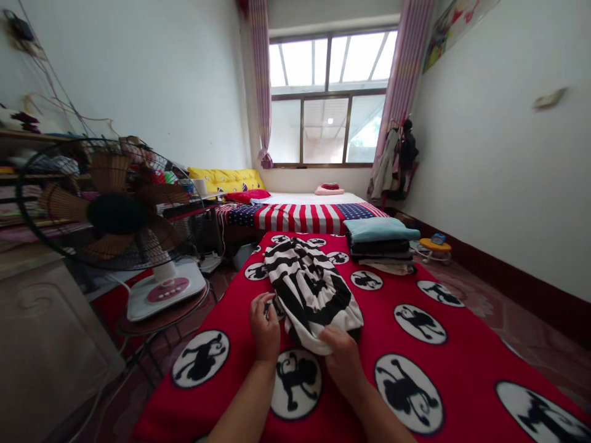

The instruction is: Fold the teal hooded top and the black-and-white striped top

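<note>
The black-and-white striped garment lies bunched on the red blanket, its near edge pinched in the right hand's fingers. The left hand hovers just beside it, fingers curled loosely and holding nothing. Beyond, to the right, sits a folded clothes stack, light blue on top.

We see daylight coming from the window beyond our hands, its upper panes glaring almost white, with a small bright spot lower down. The pale walls look evenly lit, while the area left of our left hand falls dimmer around the fan. Shadows near our right hand are soft. Toward the outer edges we notice wide-angle stretching and some blur.
</note>
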The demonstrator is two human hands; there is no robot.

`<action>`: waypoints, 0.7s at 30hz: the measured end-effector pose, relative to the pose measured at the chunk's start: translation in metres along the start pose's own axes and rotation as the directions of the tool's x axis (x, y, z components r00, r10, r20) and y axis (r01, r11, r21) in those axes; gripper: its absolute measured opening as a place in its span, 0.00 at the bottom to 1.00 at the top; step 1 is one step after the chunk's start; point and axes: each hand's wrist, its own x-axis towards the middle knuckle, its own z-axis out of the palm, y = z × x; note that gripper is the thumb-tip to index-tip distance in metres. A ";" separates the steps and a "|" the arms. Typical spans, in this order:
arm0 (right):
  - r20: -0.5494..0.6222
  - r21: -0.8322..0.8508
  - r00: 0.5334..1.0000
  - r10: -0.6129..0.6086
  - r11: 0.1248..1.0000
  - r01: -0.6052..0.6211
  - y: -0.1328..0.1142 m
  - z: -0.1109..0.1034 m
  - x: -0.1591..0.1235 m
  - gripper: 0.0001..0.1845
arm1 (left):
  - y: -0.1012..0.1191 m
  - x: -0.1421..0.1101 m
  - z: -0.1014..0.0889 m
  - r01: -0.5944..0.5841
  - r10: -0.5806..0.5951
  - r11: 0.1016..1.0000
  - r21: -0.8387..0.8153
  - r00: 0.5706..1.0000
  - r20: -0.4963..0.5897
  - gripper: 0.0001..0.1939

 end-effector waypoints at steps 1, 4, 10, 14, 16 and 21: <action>-0.018 0.051 1.000 -0.002 0.999 0.003 0.007 -0.015 -0.011 0.13 | -0.002 0.002 -0.005 0.002 -0.002 1.000 0.007 1.000 -0.003 0.11; -0.040 0.132 0.994 0.103 0.987 -0.097 0.039 -0.069 -0.054 0.10 | -0.005 0.006 -0.018 -0.010 0.010 1.000 0.022 1.000 0.023 0.11; -0.394 0.223 0.515 0.761 0.623 -0.750 0.096 -0.177 -0.109 0.16 | -0.001 0.011 -0.007 -0.145 0.096 0.974 0.172 0.960 0.265 0.26; -0.483 0.344 0.244 0.841 0.439 -0.830 0.089 -0.196 -0.105 0.22 | 0.005 0.023 0.017 -0.348 0.140 0.902 0.253 0.794 0.592 0.39; -0.424 0.448 0.295 0.856 0.482 -0.753 0.081 -0.190 -0.101 0.30 | 0.009 0.033 0.025 -0.424 0.149 0.886 0.188 0.644 0.751 0.33; -0.409 0.651 0.423 0.808 0.584 -0.485 0.063 -0.172 -0.093 0.29 | 0.020 0.050 0.012 -0.460 0.159 0.886 0.060 0.421 0.893 0.17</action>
